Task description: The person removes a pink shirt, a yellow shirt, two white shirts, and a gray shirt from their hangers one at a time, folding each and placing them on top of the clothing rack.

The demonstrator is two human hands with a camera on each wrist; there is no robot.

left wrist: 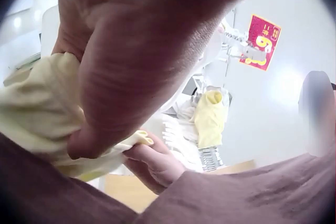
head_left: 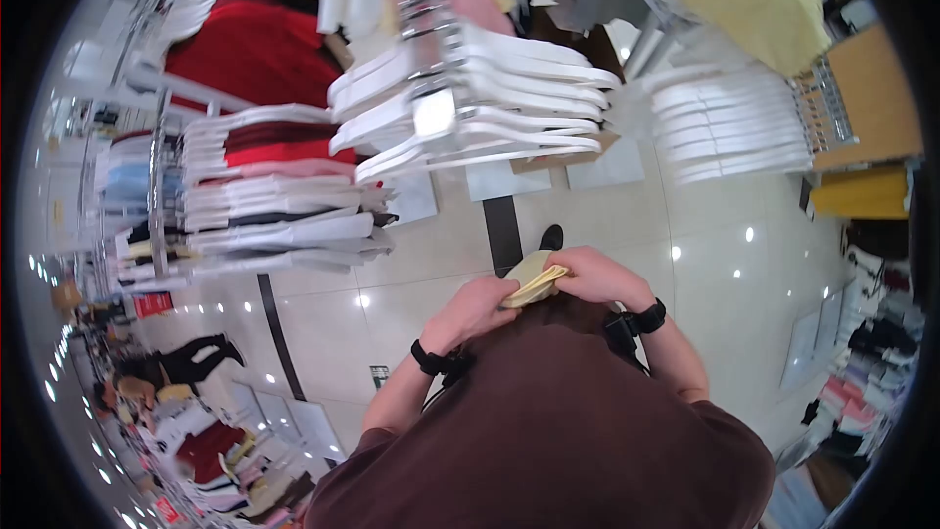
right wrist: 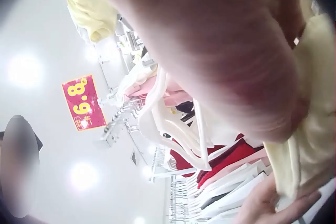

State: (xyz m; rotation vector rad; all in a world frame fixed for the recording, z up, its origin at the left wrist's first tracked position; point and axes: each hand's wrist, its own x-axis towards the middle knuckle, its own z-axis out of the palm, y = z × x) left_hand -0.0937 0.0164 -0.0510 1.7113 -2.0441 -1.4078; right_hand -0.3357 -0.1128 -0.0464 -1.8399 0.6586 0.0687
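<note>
A pale yellow cloth (head_left: 534, 286), gathered in folds, is held close to the body at chest height in the head view. My left hand (head_left: 474, 312) pinches its left side and my right hand (head_left: 599, 277) grips the right side. In the left wrist view the left hand (left wrist: 121, 77) has its thumb over the cloth (left wrist: 42, 108), with the right hand (left wrist: 155, 167) at the folded edge. The right wrist view shows the right hand (right wrist: 226, 50) on the cloth (right wrist: 317, 103) and the left hand (right wrist: 262, 205) below at its edge.
White hangers (head_left: 480, 103) hang on a chrome rack ahead. Red and white garments (head_left: 264, 49) fill racks on the left, more hangers (head_left: 725, 122) and a yellow garment (head_left: 749, 0) the right. A person in black trousers (head_left: 191, 360) is at the far left. A red sign (right wrist: 84, 103) hangs overhead.
</note>
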